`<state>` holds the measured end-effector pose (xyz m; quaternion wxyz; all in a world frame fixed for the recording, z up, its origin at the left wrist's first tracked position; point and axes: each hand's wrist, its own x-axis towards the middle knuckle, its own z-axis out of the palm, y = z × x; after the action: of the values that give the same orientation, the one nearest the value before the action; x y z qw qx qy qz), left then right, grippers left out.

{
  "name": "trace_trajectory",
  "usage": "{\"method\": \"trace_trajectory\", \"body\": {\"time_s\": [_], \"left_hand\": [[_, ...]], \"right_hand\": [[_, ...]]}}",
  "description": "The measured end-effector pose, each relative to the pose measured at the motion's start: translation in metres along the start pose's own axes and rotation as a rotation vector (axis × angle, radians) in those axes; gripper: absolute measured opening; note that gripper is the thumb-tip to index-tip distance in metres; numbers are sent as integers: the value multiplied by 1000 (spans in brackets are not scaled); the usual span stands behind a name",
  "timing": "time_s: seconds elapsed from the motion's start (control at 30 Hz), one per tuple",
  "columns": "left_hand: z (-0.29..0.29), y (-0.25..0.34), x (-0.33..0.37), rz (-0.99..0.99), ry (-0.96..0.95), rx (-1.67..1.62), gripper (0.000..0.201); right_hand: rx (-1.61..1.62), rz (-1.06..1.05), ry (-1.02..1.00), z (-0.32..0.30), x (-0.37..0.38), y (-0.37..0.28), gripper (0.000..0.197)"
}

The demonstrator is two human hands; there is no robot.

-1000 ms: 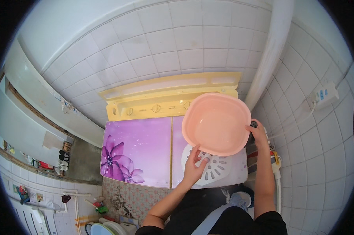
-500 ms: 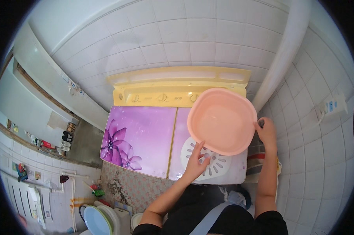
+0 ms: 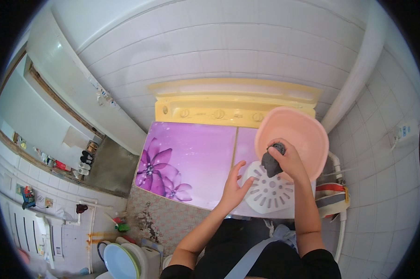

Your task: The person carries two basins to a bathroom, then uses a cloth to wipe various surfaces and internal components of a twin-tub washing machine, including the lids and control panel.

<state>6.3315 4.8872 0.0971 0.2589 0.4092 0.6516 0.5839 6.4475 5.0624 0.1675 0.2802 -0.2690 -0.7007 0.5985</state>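
My right hand point(image 3: 291, 160) grips a bundled dark grey cloth point(image 3: 270, 165) over the near rim of the pink plastic basin point(image 3: 305, 132). My fingers cover part of the bundle, and its exact kind cannot be made out. To the left, my left hand point(image 3: 235, 189) holds nothing, thumb and fingers apart, near the edge of a white slotted plastic disc point(image 3: 262, 203). The disc and the basin both rest on the right part of a twin-tub washing machine's purple flowered top point(image 3: 198, 149). The basin partly overlaps the yellow control panel point(image 3: 200, 113).
A white pipe point(image 3: 354, 69) rises behind the machine's right end. Beside that end hangs a striped bag point(image 3: 332, 201) next to white pipework. At lower left stand a light blue basin point(image 3: 118, 261) and other tubs. An opened door point(image 3: 75, 69) stands at the left.
My right hand has come from beyond the basin's right side to its near rim, bringing the dark grey cloth into view. My left hand has let go of the basin's edge.
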Motion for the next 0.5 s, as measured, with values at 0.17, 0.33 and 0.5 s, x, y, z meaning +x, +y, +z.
{"method": "trace_trajectory", "body": {"time_s": [0.17, 0.33, 0.5], "left_hand": [[-59, -26, -8, -147, -36, -519, 56], [-124, -73, -22, -198, 14, -450, 33], [-163, -86, -27, -293, -52, -178, 33]], "right_hand": [[-26, 17, -204, 92, -7, 10, 29], [-142, 152, -254, 151, -17, 30, 34], [-296, 356, -178, 182, -24, 44, 37]]}}
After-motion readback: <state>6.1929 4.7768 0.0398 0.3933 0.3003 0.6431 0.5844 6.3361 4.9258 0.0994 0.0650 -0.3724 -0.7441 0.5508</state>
